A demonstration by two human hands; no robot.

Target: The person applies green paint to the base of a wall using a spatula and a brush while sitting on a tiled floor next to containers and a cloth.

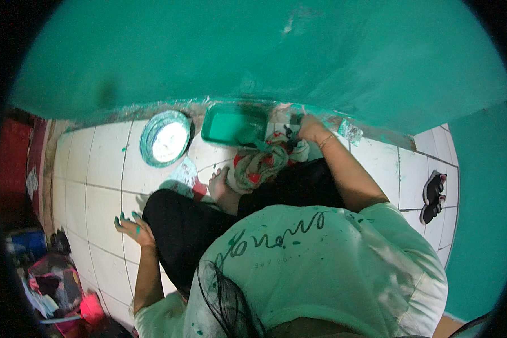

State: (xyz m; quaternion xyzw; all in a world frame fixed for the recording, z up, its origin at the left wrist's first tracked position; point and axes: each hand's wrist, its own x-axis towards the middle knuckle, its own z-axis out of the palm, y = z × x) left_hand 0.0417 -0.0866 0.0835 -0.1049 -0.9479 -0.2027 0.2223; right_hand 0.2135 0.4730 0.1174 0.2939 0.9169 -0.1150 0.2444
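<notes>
My left hand [136, 230] hangs beside my bent left knee, fingers apart and stained with green paint, holding nothing. Low against the green wall [253, 50], my right hand [312, 129] is closed at a dark, flat object [296, 119], possibly a paintbrush; the fingers partly hide it. To its left, a rectangular green tray [224, 126] of green paint stands along the wall base. A green-smeared piece [257, 143], unclear in kind, rests over its near right corner. A crumpled red and white cloth [264, 162] lies between the tray and my legs.
A round paint-smeared bucket [145, 145] with glaring white contents stands left of the tray. A stained sheet [183, 173] lies near my bare foot [223, 190]. Black shoes [433, 196] are on the white tiles at right; a pink-trimmed basket of items [53, 287] is at lower left.
</notes>
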